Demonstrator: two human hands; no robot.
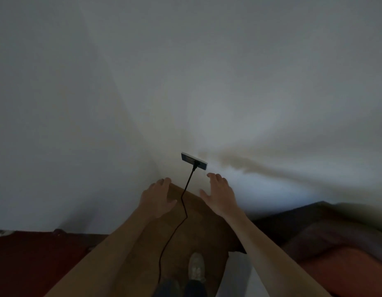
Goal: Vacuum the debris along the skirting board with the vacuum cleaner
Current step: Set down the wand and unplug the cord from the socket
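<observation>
Black power cord (pixel 188 181) runs from a wall socket (pixel 194 160) down between the left hand (pixel 157 196) and right hand (pixel 220 194), both spread open.

- Head cam, wide-angle: you look fwd & down into a wall corner (pixel 142 144), near it.
- Your left hand (pixel 157 197) & right hand (pixel 220 195) sit lower-centre; your shoe (pixel 197 267) at btm edge.
- One view only.
</observation>
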